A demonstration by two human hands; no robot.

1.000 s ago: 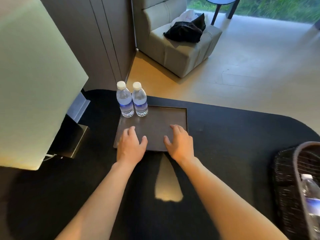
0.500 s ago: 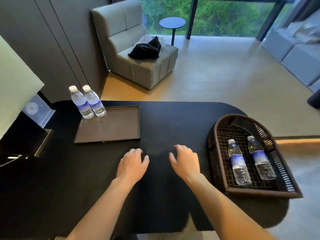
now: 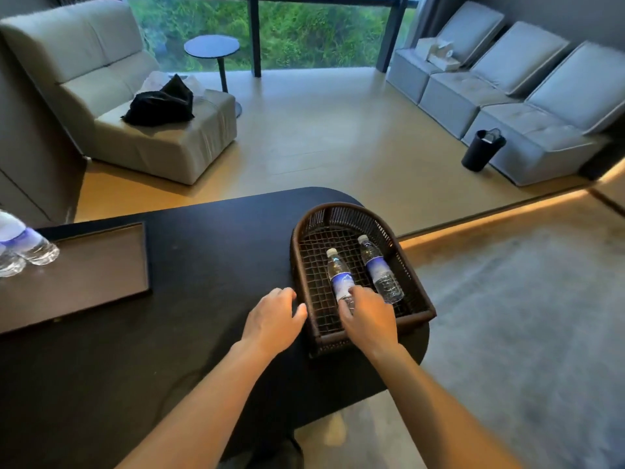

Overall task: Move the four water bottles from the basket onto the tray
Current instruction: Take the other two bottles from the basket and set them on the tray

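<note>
- Labels: blue-and-white bands on every bottle (no writing legible).
- Right hand (image 3: 370, 319) is inside the basket (image 3: 417, 299), fingers curled over the base of the left bottle (image 3: 339, 277), not yet closed round it.
- Left hand (image 3: 274, 321) is loosely spread, just left of the basket.
- Right bottle (image 3: 380, 269) lies alongside the first.
- Two bottles (image 3: 30, 243) stand on the tray (image 3: 101, 275), far left of the basket.

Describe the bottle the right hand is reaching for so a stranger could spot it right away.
Find the dark woven basket at the rounded end of the black table. Two capped water bottles lie in it; it is the left bottle, whose base the right hand touches, unlike the right bottle.
</note>
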